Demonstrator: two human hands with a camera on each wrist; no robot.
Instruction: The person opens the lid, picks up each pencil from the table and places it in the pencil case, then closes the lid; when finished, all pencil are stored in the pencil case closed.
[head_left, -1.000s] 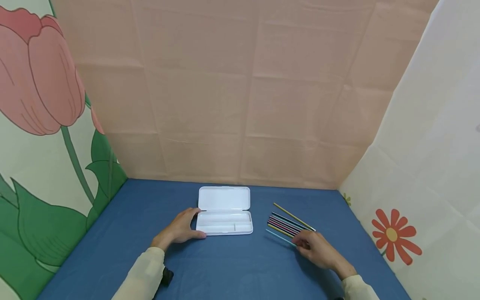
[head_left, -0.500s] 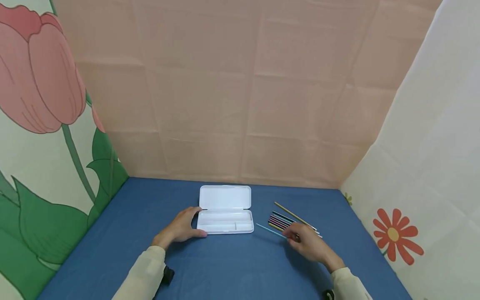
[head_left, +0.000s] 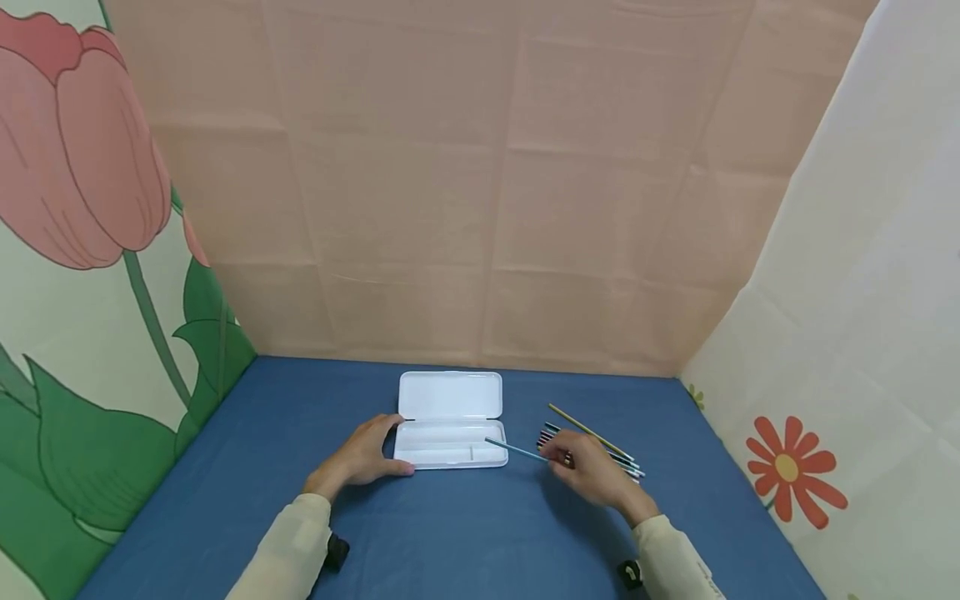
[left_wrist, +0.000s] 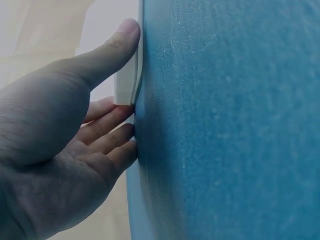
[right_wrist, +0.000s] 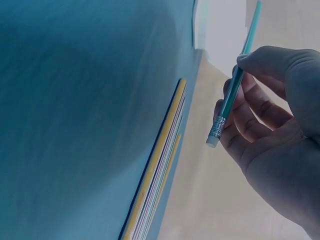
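A white pencil case (head_left: 450,397) lies open on the blue cloth, its lid folded back and its divided tray (head_left: 431,457) nearer me. My left hand (head_left: 364,452) holds the case's left end, thumb along the front and fingers at the side and back. Between thumb and fingers, my right hand (head_left: 592,471) pinches a light-blue pencil (head_left: 516,450). Its far end points left, over the right part of the tray. The right wrist view shows the pencil's metal band and pale eraser (right_wrist: 212,142) at the near end.
Several coloured pencils (right_wrist: 155,167) lie side by side on the cloth under and beyond my right hand. One yellow pencil (head_left: 588,429) lies slightly apart at the back. A beige cloth wall (head_left: 480,208) rises behind the blue table (head_left: 465,542), with printed flower panels at both sides.
My right hand has carried the light-blue pencil left, away from the other pencils, until its tip reached over the case. My left hand has stayed on the case.
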